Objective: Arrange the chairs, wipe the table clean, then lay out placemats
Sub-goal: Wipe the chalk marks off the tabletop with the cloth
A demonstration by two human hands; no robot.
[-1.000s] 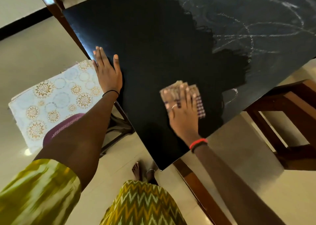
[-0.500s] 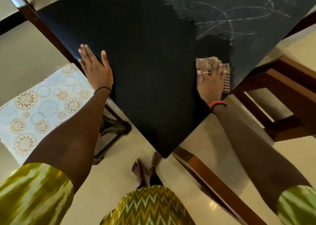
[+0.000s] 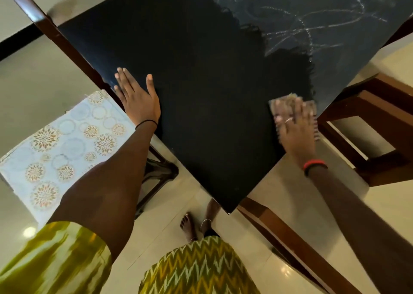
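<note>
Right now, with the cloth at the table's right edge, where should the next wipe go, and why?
Probably push the cloth up and away into the streaked patch. The right hand presses it flat beside the already dark near area of the table, while white smears remain farther out.

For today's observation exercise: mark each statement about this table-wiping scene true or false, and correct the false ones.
1. The right hand presses a cloth flat near the table's right edge. True.
2. The left hand grips a spray bottle. False: it lies open and flat on the table.
3. Pale streaks remain on the far part of the tabletop. True.
4. Placemats are laid out on the tabletop. False: a patterned stack sits off the table, at the left.
5. A wooden chair stands at the right. True.
</note>
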